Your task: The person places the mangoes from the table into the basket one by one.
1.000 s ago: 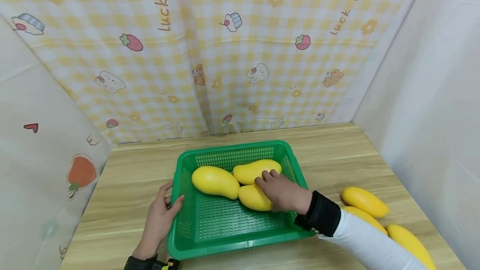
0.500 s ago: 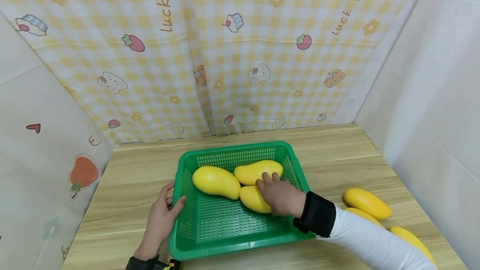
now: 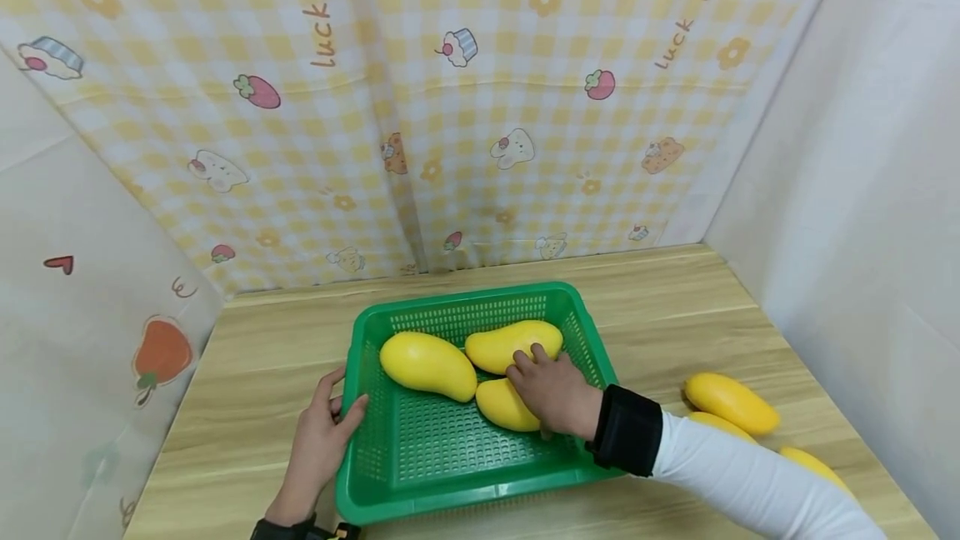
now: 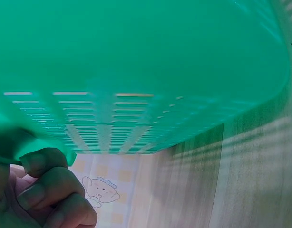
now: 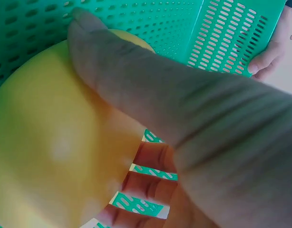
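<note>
A green plastic basket (image 3: 495, 492) stands on the table with three yellow mangoes in it. My left hand (image 3: 318, 448) holds the basket's left side, thumb on the rim; curled fingers (image 4: 60, 183) show under the rim in the left wrist view. My right hand (image 3: 558, 394) grips the front mango (image 3: 504, 407), its thumb (image 5: 117, 71) along one side and its fingers on the other in the right wrist view. That mango lies low in the basket. Beside it are the left mango (image 3: 427, 365) and the back mango (image 3: 517, 344), partly hidden by my fingers.
Right of the basket, several mangoes lie on the wooden table (image 3: 660, 298): one upper mango (image 3: 731, 402) shows whole, others are partly behind my right sleeve (image 3: 742, 473). A checked cloth (image 3: 450, 190) closes off the back, and white cloth (image 3: 862, 232) the right side.
My right wrist and forearm have shifted slightly left, and the sleeve now covers more of the mangoes outside. The right hand stays on the front mango; the left hand and basket stay put.
</note>
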A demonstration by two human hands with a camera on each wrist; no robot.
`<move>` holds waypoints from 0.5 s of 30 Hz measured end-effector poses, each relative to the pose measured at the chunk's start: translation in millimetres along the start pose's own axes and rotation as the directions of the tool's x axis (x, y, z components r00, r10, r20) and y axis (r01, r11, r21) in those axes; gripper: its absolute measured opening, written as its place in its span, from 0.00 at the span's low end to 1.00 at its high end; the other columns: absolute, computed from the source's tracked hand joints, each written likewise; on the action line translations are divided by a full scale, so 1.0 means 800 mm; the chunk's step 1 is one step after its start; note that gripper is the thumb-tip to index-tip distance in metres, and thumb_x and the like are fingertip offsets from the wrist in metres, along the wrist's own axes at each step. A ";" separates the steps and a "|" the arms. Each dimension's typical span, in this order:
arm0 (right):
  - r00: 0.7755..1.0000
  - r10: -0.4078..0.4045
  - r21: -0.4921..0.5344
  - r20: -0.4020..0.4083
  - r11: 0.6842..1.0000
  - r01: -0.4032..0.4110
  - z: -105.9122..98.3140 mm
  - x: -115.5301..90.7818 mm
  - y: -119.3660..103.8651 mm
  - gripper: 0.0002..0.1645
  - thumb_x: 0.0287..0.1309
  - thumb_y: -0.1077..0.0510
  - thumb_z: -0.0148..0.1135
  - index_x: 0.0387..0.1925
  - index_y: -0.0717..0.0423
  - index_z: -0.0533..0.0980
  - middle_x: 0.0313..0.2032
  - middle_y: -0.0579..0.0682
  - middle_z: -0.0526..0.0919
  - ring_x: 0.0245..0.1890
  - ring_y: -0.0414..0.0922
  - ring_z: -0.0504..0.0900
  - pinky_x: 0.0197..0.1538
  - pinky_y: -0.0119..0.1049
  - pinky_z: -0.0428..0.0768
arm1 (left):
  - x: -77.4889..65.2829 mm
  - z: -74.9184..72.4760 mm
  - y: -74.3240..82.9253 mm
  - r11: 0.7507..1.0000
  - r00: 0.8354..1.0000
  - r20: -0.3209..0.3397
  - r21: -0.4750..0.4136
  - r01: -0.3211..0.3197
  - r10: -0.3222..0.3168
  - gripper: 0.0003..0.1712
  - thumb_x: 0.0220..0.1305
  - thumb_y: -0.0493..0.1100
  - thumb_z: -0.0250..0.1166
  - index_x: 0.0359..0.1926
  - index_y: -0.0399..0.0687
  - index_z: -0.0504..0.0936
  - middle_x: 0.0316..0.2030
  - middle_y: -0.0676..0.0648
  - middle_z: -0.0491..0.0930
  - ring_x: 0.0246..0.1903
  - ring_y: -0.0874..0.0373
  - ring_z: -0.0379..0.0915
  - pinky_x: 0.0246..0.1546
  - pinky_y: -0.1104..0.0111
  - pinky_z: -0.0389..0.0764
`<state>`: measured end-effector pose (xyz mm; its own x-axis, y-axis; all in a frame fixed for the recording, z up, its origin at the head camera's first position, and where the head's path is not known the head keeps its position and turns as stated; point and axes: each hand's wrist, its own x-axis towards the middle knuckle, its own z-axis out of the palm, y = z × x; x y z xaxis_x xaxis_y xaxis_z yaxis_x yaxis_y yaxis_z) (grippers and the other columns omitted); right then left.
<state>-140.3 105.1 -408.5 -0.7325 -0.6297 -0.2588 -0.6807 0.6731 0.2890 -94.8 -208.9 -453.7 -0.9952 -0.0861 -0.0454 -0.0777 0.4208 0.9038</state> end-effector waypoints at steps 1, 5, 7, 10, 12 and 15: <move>1.000 -0.009 -0.005 0.005 1.000 0.009 0.000 0.000 0.001 0.48 0.22 0.38 0.84 0.48 0.48 0.70 0.42 0.48 0.68 0.40 0.47 0.67 0.29 0.40 0.74 | 0.000 0.000 0.000 1.000 1.000 -0.001 0.000 0.009 -0.009 0.30 0.69 0.39 0.59 0.67 0.36 0.59 0.34 0.38 0.83 0.22 0.58 0.80 0.19 0.67 0.82; 0.999 -0.034 0.006 0.035 0.999 0.034 -0.003 -0.001 0.004 0.50 0.22 0.36 0.83 0.50 0.46 0.69 0.45 0.47 0.68 0.42 0.47 0.67 0.34 0.40 0.75 | -0.001 -0.001 -0.001 1.000 1.000 -0.003 0.002 0.024 -0.023 0.30 0.69 0.39 0.59 0.67 0.38 0.59 0.35 0.38 0.83 0.22 0.58 0.80 0.19 0.67 0.82; 0.998 -0.035 0.020 0.049 0.999 0.034 -0.004 -0.001 0.006 0.49 0.25 0.34 0.81 0.51 0.46 0.68 0.47 0.47 0.68 0.42 0.47 0.67 0.35 0.40 0.75 | 0.000 -0.001 -0.001 1.000 1.000 -0.001 0.004 0.013 -0.013 0.30 0.69 0.39 0.59 0.67 0.36 0.59 0.34 0.37 0.83 0.22 0.58 0.80 0.19 0.68 0.82; 0.998 -0.027 0.046 0.051 0.999 0.025 -0.007 -0.003 0.008 0.47 0.31 0.32 0.78 0.52 0.46 0.68 0.47 0.48 0.68 0.42 0.47 0.67 0.37 0.40 0.75 | 0.000 0.000 -0.001 1.000 1.000 -0.003 0.002 0.007 -0.007 0.30 0.69 0.39 0.59 0.66 0.36 0.59 0.34 0.37 0.83 0.22 0.58 0.80 0.18 0.67 0.82; 0.999 -0.019 0.078 0.044 0.997 0.016 -0.011 -0.006 0.009 0.46 0.32 0.33 0.78 0.52 0.46 0.69 0.47 0.48 0.68 0.42 0.47 0.67 0.37 0.40 0.75 | 0.000 0.000 0.000 1.000 1.000 -0.005 0.002 0.007 -0.007 0.30 0.68 0.38 0.59 0.66 0.36 0.59 0.34 0.37 0.83 0.22 0.58 0.80 0.18 0.67 0.82; 1.000 -0.010 0.138 0.000 0.990 0.010 -0.018 -0.015 0.014 0.44 0.34 0.35 0.78 0.51 0.48 0.70 0.44 0.48 0.69 0.40 0.47 0.67 0.34 0.39 0.72 | 0.001 0.001 -0.001 1.000 1.000 -0.005 0.004 0.007 -0.007 0.30 0.68 0.38 0.59 0.66 0.36 0.59 0.34 0.37 0.83 0.21 0.58 0.80 0.18 0.67 0.82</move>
<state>-139.4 114.5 -388.7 -0.7257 -0.6364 -0.2617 -0.6825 0.7140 0.1563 -95.3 -208.4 -454.6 -0.9943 -0.0940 -0.0495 -0.0849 0.4236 0.9019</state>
